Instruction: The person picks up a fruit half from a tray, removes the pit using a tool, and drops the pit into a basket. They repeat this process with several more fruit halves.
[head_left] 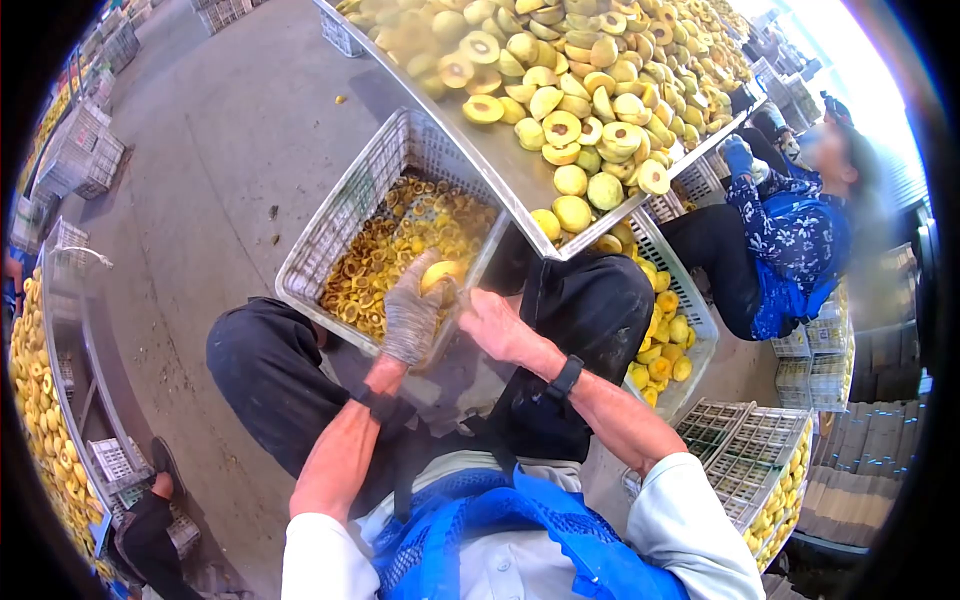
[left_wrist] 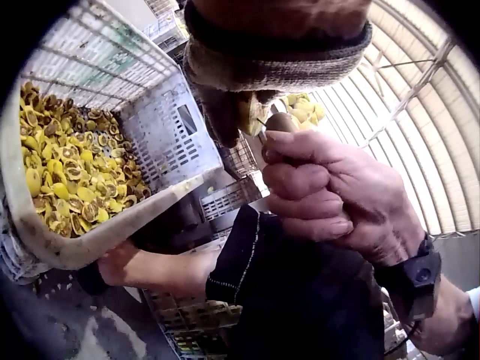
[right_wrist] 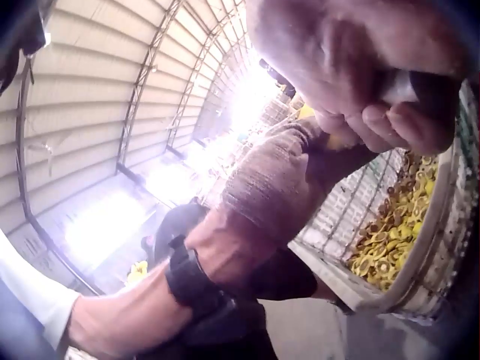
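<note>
My gloved left hand grips a yellow fruit piece above the crate of scraps. Close on its right, my bare right hand has its fingers curled round a small tool with a rounded end, pointed at the fruit in the left wrist view. In the right wrist view a dark handle part shows between the right fingers. The tool's tip is partly hidden by the fruit. Beneath the hands, the crate holds yellow-brown rings and peelings.
A metal table heaped with halved fruit stands ahead. A crate of yellow fruit pieces is beside my right knee. Another person sits at the right. Stacked crates stand at the lower right; a second fruit-laden table is at the left.
</note>
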